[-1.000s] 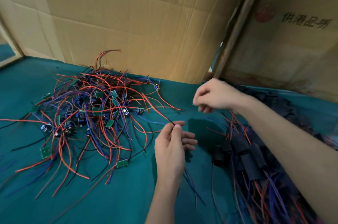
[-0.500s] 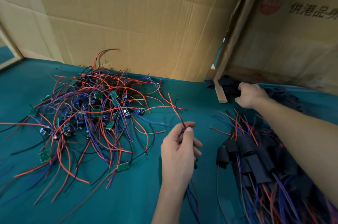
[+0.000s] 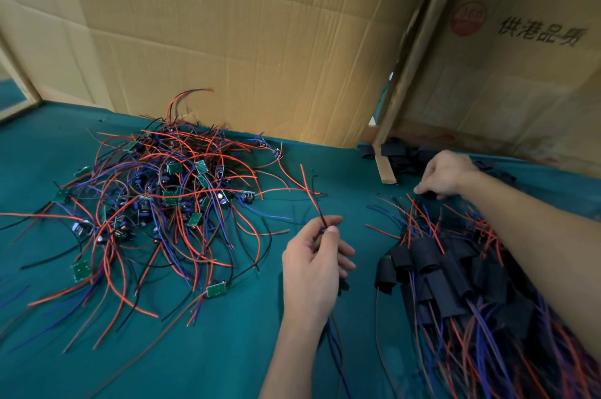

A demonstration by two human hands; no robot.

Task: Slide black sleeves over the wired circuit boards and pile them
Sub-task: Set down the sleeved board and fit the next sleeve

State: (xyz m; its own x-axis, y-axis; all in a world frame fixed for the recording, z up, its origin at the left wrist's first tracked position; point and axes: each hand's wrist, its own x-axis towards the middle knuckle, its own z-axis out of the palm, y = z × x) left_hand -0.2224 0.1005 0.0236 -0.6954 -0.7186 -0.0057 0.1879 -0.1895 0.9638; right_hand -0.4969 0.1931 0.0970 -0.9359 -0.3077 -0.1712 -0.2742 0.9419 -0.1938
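- Wired circuit boards (image 3: 169,203), unsleeved, big tangle left on tabletop (image 3: 227,350): most work left, I judge.
- My left hand (image 3: 313,268) pinches one board's red and black wires (image 3: 320,218); board hidden in palm.
- Sleeved pile (image 3: 439,271) right: a good batch done.
- My right hand (image 3: 445,175) curls at loose black sleeves (image 3: 400,154); grip on one unclear.
- No containers; cardboard (image 3: 260,40) behind.

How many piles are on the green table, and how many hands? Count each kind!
Pile of bare wired circuit boards: 1
Pile of sleeved boards: 1
Heap of empty black sleeves: 1
Hands: 2, left hand and right hand
Total: 5
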